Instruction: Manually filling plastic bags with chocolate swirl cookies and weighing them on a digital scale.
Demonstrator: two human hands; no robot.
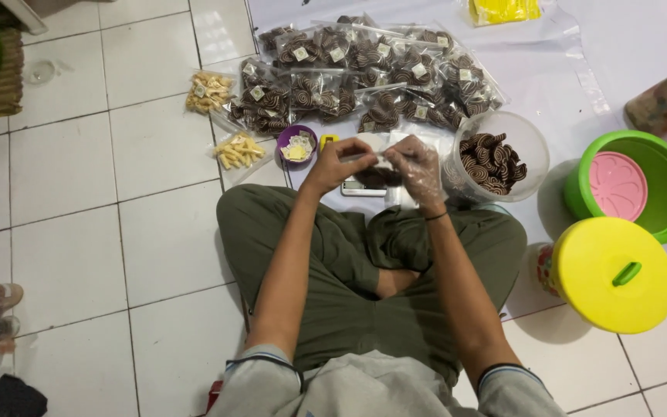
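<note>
A heap of sealed cookie bags [364, 73] already lies on the white sheet [627, 46], while the left hand [339, 162] and gloved right hand [418, 166] pinch one clear bag [378, 174] over the scale [363, 188], and the plastic tub [496, 158] beside them still holds spiral cookies.

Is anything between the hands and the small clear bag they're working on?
Nothing visible: the left hand and the plastic-gloved right hand both already grip the small clear bag directly, above the scale.
</note>
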